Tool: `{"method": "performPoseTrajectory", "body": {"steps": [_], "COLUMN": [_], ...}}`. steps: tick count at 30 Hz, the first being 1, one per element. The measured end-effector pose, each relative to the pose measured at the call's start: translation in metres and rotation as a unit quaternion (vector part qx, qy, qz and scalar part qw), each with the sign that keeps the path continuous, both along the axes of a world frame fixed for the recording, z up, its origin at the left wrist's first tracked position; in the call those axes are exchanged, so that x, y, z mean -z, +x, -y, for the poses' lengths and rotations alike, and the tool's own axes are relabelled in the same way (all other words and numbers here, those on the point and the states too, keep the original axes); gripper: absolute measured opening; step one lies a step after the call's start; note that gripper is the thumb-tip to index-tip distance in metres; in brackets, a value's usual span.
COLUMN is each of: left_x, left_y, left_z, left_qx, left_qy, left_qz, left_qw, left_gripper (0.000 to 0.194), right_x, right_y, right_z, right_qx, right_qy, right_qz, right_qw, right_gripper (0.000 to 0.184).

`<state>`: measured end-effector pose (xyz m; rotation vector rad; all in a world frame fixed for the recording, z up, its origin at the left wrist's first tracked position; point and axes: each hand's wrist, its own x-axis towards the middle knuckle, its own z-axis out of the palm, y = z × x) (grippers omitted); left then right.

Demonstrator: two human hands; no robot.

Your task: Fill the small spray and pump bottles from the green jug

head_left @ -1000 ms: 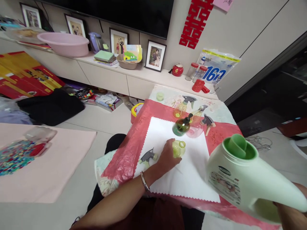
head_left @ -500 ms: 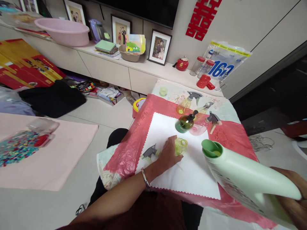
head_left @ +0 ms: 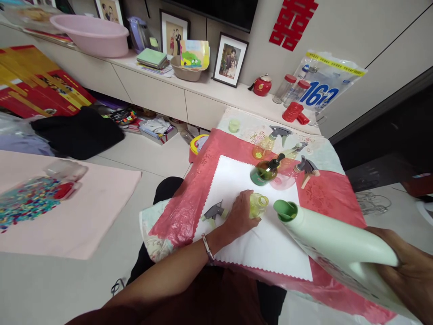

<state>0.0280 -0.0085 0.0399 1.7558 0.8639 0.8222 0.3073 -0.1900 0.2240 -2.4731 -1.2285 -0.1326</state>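
My left hand (head_left: 241,212) is closed around a small yellow-green see-through bottle (head_left: 258,206), whose open mouth faces up and right. A grey spray trigger head (head_left: 215,212) lies on the white scalloped mat (head_left: 270,246) beside my left wrist. My right hand (head_left: 402,266) grips the handle of a large pale green jug-like bottle (head_left: 341,239). That bottle is tilted to the left, its green spout (head_left: 286,211) a short way right of the small bottle's mouth. No stream shows between them. A dark green pump bottle (head_left: 265,171) stands at the mat's far edge.
Clear spray bottles (head_left: 264,146) and a pink spray bottle (head_left: 284,179) stand behind the mat, with a small green cup (head_left: 233,126) at the far left corner. The red table cover (head_left: 179,212) hangs over the edge. A low cabinet (head_left: 152,85) runs behind.
The large pale green bottle has moved left, bringing its spout closer to the small bottle. My left hand keeps its hold. The view has shifted slightly.
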Motion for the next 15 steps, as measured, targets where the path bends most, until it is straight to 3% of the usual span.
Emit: {"method": "performPoseTrajectory", "body": {"steps": [3, 6, 11, 15], "left_x": [0.0, 0.0, -0.002, 0.0], "left_y": [0.0, 0.001, 0.001, 0.002], "left_z": [0.0, 0.0, 0.001, 0.001], "left_qx": [-0.001, -0.002, -0.01, -0.016], "left_qy": [0.011, 0.016, 0.021, 0.026], "left_qz": [-0.005, -0.011, -0.009, -0.003], "left_qw": [1.0, 1.0, 1.0, 1.0], "left_gripper": [0.09, 0.088, 0.087, 0.087], "right_x": [0.004, 0.001, -0.011, -0.012], "right_y": [0.006, 0.005, -0.002, -0.003], "right_z": [-0.001, -0.004, -0.007, -0.01], "right_qx": [-0.056, -0.062, -0.128, -0.16], "right_qy": [-0.109, -0.132, -0.206, -0.206], "right_qz": [0.068, 0.092, 0.171, 0.227], "right_qw": [0.99, 0.985, 0.955, 0.938], "right_gripper": [0.056, 0.052, 0.038, 0.036]}}
